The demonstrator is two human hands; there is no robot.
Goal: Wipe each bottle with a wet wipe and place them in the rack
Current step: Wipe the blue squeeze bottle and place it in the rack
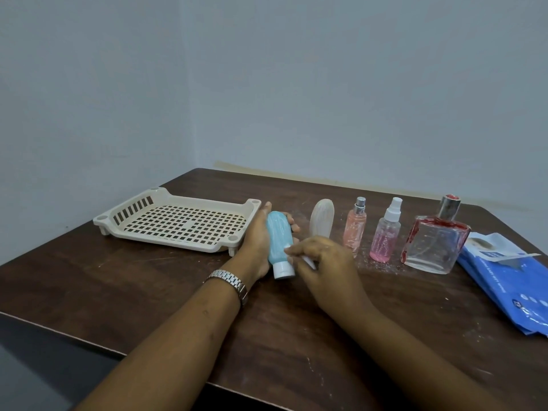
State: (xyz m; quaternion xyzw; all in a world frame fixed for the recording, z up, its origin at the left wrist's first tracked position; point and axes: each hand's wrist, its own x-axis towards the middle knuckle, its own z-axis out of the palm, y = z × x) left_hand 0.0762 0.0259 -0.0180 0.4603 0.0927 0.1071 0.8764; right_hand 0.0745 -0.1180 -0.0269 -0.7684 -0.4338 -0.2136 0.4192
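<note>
My left hand (256, 241) grips a light blue bottle (278, 241) with a white cap, held tilted with the cap toward me. My right hand (323, 262) pinches a small white wet wipe (307, 261) against the bottle's lower part near the cap. The cream perforated rack (175, 221) lies empty at the left on the table. To the right stand a cream oval bottle (322, 218), a small pink perfume bottle (355, 226), a pink spray bottle (385, 232) and a large square glass bottle (434, 237) with red stains.
A blue pack of wet wipes (510, 280) lies at the far right of the dark brown table (166, 280), its flap open. White specks are scattered around the bottles. The table's near-left edge drops away. A metal watch is on my left wrist.
</note>
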